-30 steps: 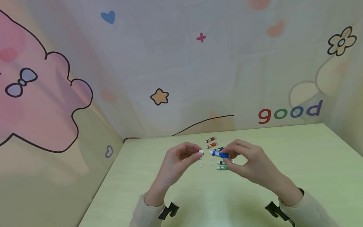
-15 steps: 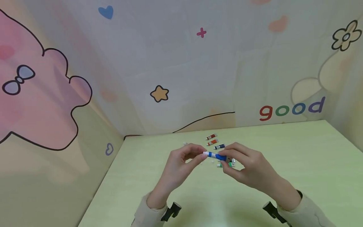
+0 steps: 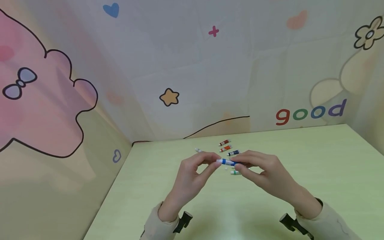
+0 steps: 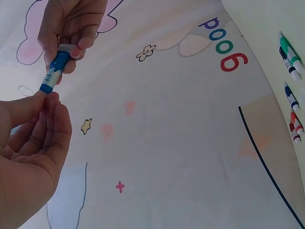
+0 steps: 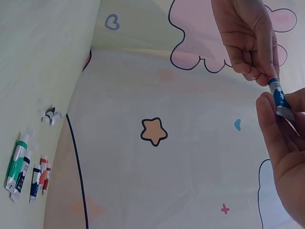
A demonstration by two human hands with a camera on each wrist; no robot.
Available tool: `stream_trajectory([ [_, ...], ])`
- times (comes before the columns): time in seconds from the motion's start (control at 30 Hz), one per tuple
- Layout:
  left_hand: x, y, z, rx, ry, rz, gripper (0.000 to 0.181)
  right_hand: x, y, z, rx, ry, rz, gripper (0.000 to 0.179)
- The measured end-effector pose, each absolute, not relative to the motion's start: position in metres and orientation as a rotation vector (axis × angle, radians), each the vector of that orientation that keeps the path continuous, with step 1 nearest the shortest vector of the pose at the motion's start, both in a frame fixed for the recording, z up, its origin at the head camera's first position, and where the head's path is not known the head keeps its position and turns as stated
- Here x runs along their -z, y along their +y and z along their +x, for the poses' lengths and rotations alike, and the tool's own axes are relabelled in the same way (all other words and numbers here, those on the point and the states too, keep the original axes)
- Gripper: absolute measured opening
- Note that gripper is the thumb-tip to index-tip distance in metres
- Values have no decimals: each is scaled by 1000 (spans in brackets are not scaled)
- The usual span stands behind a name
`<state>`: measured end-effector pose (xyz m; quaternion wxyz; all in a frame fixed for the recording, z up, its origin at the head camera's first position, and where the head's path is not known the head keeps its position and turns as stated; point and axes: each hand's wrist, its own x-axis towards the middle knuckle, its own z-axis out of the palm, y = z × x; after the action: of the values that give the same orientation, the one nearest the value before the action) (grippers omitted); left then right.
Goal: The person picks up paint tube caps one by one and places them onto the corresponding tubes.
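Note:
Held up over the table is a small blue and white paint tube (image 3: pixel 228 162), lying nearly level between the two hands. My left hand (image 3: pixel 193 175) pinches its white cap end between thumb and fingertips, which hide most of the cap. On the other end, my right hand (image 3: pixel 268 170) grips the tube's body near the flat crimped tail, seen clearly in the left wrist view, where the tube (image 4: pixel 55 71) slants between both hands. The right wrist view also has the tube (image 5: pixel 278 95) between the fingers of both hands.
Beyond the hands, a dark red tube (image 3: pixel 224 142), an orange tube (image 3: pixel 226 148) and a navy tube (image 3: pixel 233 153) lie on the pale green table (image 3: pixel 144 186). A green tube (image 3: pixel 235 172) lies nearer, partly hidden. Whitish tubes (image 5: pixel 51 116) lie apart from these. A printed cloth (image 3: pixel 192 66) hangs behind.
One second ago the left hand held a white cap apart from the tube's bare nozzle. The cap and nozzle have since come together, and the left fingers stay on the cap.

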<state>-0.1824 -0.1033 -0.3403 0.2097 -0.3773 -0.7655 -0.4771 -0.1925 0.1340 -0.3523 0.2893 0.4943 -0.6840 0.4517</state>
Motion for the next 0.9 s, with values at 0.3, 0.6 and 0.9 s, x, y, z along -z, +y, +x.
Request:
stream_trajectory([
  [0.3,337,-107,-185,1031,-1976,-1288,24,347,139,-187,-1516,-2037,1328,37],
  [0.6,341,-106,-185,988,-1989,-1270,23,344,136,-179,-1726,-2172,1121,25],
  [0.9,348,-105,-191,1212,-2115,-1110,13,344,139,-185,-1883,-2366,925,28],
])
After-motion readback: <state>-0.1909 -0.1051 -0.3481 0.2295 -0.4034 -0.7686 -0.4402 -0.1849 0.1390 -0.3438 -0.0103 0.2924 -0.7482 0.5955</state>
